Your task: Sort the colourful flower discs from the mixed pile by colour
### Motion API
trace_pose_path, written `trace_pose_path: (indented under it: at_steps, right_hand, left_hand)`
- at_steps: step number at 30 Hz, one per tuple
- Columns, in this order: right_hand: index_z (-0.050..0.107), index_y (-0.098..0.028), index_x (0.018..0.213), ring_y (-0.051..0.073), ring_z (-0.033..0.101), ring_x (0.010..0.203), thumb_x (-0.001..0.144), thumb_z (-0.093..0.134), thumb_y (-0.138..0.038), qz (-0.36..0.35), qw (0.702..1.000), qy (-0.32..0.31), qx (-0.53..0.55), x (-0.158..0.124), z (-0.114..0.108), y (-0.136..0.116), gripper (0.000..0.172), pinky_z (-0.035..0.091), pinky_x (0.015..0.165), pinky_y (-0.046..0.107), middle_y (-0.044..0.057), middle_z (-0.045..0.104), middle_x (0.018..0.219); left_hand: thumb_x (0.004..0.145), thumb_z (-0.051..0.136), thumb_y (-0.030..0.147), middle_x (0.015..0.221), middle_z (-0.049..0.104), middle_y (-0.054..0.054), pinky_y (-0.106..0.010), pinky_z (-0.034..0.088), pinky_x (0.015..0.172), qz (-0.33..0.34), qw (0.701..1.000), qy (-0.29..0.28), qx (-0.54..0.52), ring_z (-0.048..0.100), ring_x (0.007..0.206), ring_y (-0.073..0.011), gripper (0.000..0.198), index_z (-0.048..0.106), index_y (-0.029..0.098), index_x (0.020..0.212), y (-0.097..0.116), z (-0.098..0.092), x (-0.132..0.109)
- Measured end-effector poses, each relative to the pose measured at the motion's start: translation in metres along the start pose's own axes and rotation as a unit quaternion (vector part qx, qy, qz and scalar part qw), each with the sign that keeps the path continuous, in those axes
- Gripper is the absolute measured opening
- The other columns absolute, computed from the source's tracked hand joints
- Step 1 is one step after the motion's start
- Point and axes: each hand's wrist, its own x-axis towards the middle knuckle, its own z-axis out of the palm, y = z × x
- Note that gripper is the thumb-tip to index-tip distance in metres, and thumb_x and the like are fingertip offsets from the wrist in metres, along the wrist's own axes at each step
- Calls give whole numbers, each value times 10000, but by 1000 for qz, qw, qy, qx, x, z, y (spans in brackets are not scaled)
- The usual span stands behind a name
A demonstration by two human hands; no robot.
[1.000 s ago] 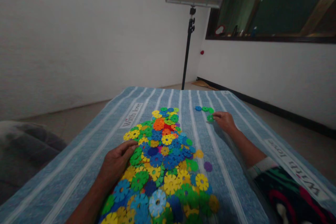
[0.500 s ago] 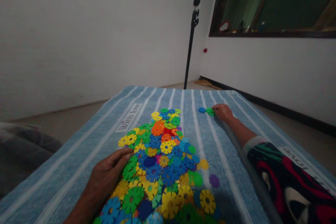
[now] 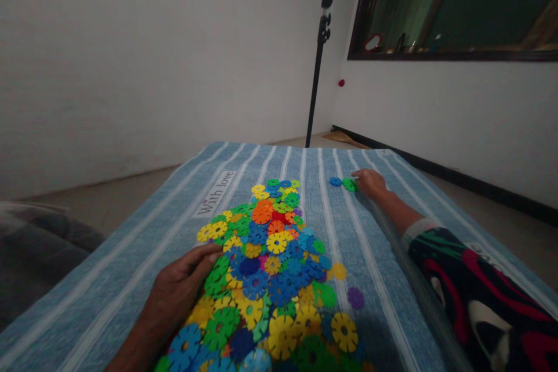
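A heap of notched flower-shaped plastic discs (image 3: 279, 242) in several colours lies along the middle of the bed-like surface. My left hand (image 3: 185, 276) rests against the heap's left edge, fingers loosely stretched and holding nothing visible; its fingertips touch or nearly touch the discs there. Farther off, to the right of the heap, a blue disc (image 3: 335, 181) lies beside a green disc (image 3: 349, 185). My right hand (image 3: 370, 182) is at the green disc's right side, its forefinger stretched out just above it. The other fingers are partly hidden behind the hand.
Blue-and-white striped cloth (image 3: 257, 163) covers the surface. A purple disc (image 3: 356, 298) and a yellow disc (image 3: 339, 271) lie at the heap's right edge. Beyond the far edge stands a black stand (image 3: 317, 70) with a flat panel. Grey fabric (image 3: 39, 256) shows at the left.
My right fingertips have lifted slightly off the green disc, which stays lying beside the blue one. My left hand has hardly moved.
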Motion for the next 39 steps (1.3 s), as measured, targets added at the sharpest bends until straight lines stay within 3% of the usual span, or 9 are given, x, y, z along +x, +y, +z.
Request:
trace_pose_path:
  at_steps: [8,12,16,20,25,28,32,39]
  right_hand:
    - [732,-215,1045,228,642,994,814,476,-187,12,999,43,13,-31,-7,-1,347,454,794,279,71,723,1063]
    - [742,-203,984,216,648,980,825,476,-218,-7,997,58,52,-68,-2,-4,311,454,808,269,53,727,1047]
    - [743,-165,932,224,656,938,830,492,-256,-63,981,76,166,-115,0,-14,285,459,837,303,73,731,980]
    - [730,-180,851,181,642,795,836,518,-263,-131,962,19,238,-162,-20,-33,229,457,746,278,51,695,826]
    - [694,-183,726,144,587,712,853,535,-225,-222,929,-117,272,-208,-56,-58,207,423,682,245,21,623,723]
    - [687,-186,748,133,576,717,838,589,-235,-262,905,-165,291,-228,-66,-69,141,417,676,234,14,615,748]
    - [686,-185,827,163,578,813,826,639,-277,-322,892,-177,265,-248,-71,-84,103,422,725,262,35,624,822]
    - [638,-179,1038,271,528,1034,801,680,-398,-361,909,-126,167,-271,-60,-105,326,422,880,409,128,597,1131]
  left_hand:
    - [648,607,544,978,762,-2,-274,541,841,2,1000,2,-25,697,940,-250,379,761,266,853,2,2,0]
    - [652,606,525,941,766,-6,-281,548,819,4,999,5,-32,701,895,-246,363,757,255,842,4,3,-2]
    - [658,605,507,951,763,-7,-284,530,860,12,999,4,-37,690,928,-244,364,754,243,858,7,4,-3]
    - [656,599,505,958,760,-12,-287,528,844,23,999,3,-36,686,926,-247,366,751,236,851,9,4,-3]
    - [666,602,495,919,763,-12,-280,541,772,30,999,3,-42,689,852,-234,363,747,228,865,11,6,-3]
    - [669,603,496,909,762,-16,-276,542,744,35,998,-1,-47,687,817,-224,370,746,221,871,9,7,-3]
    - [670,604,501,906,758,-19,-268,536,698,37,998,2,-56,679,786,-212,388,745,213,888,6,9,-3]
    - [669,598,504,832,750,-8,-258,523,651,40,998,0,-58,657,707,-191,394,742,203,879,11,9,-6]
